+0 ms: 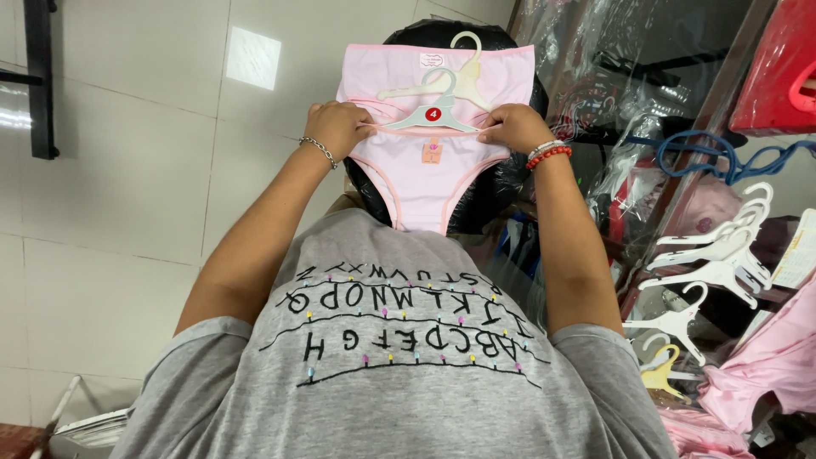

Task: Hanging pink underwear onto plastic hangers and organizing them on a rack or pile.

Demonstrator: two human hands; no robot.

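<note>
My left hand [337, 127], with a silver chain bracelet, pinches the left end of a pale hanger [429, 115] and the waistband of a pair of pink briefs [429, 183]. My right hand [514, 127], wearing red and white bead bracelets, grips the hanger's right end and the same waistband. The hanger carries a small red round size tag. A second pink garment [374, 72] lies behind, with a cream hanger [467, 68] on it. Both rest over a black plastic bag [484, 200] in front of my grey shirt.
White hangers [722, 255] and one yellow hanger [663, 374] lie piled at the right, with pink garments [765, 365] below them. Clear plastic bags [595, 68] and a red plastic item [778, 68] fill the upper right. White floor tiles [127, 170] lie to the left.
</note>
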